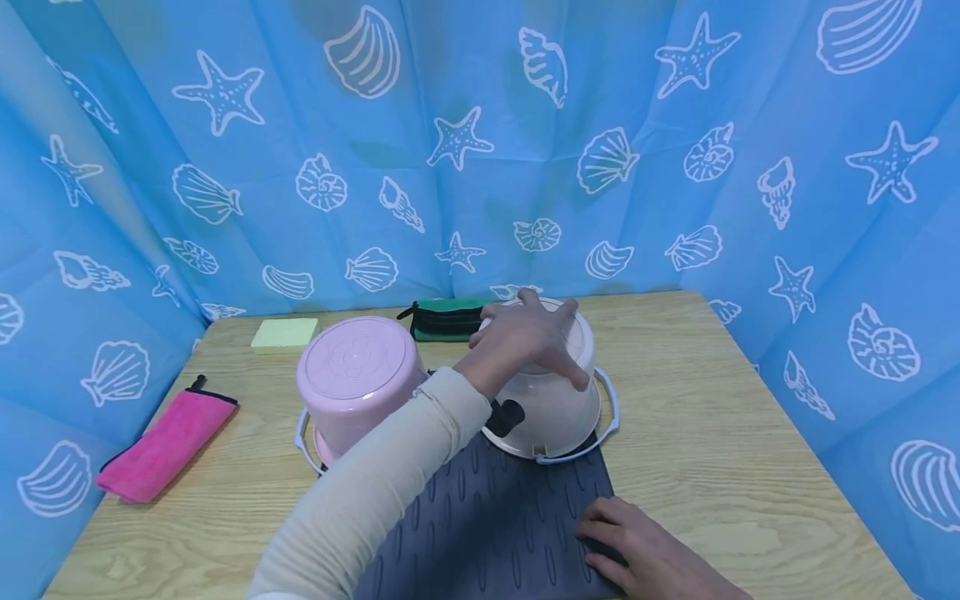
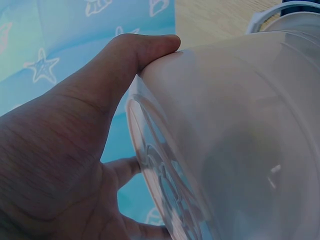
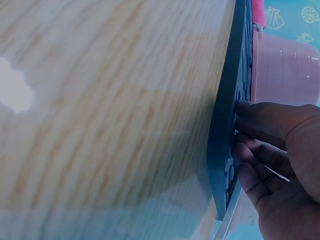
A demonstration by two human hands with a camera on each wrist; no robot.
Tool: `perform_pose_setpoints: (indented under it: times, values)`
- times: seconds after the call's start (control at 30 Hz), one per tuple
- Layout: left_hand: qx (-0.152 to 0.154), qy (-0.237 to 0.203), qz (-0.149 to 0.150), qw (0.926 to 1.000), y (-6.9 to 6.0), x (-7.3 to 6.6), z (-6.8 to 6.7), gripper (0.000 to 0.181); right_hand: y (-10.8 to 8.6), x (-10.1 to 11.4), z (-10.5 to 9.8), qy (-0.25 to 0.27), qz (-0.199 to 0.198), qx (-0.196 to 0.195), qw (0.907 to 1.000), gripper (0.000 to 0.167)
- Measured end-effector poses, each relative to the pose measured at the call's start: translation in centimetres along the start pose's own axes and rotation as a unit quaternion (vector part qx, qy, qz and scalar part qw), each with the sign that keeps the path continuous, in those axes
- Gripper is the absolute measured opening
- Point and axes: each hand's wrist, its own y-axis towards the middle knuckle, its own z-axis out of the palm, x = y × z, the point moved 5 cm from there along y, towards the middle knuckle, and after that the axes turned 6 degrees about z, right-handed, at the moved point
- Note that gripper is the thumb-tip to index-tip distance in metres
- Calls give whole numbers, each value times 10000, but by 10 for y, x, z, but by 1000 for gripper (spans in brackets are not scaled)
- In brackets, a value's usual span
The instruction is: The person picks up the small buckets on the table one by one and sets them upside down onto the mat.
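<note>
A whitish bucket (image 1: 551, 417) stands upside down on the back of a dark ribbed mat (image 1: 487, 533), its handle lying around the rim. My left hand (image 1: 528, 333) grips its upturned base from above, fingers spread. In the left wrist view the thumb (image 2: 150, 47) presses the bucket wall (image 2: 240, 115), with other fingertips at the far edge of the base. My right hand (image 1: 637, 546) rests at the mat's near right edge. Its loosely bent fingers (image 3: 255, 185) touch the mat's top in the right wrist view. A pink bucket (image 1: 360, 383), also upside down, stands to the left, partly behind my left sleeve.
A pink zip pouch (image 1: 168, 446) lies at the table's left edge. Behind the buckets are a yellow pad (image 1: 285, 333) and a green zip pouch (image 1: 446, 321), partly covered by the whitish bucket. A blue shell-patterned curtain (image 1: 480, 200) encloses the wooden table (image 1: 720, 433).
</note>
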Motion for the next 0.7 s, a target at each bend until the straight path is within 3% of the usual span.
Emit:
perform_pose_setpoints:
  times: [0.5,0.7]
  values:
    - [163,219,-180,9995,4,-8,2,109,0,2,-1,-53,-172,-190,9997,17]
    - [148,316,-164,9993,5,-11,3,108,0,1,-1,-22,136,37,9999,18]
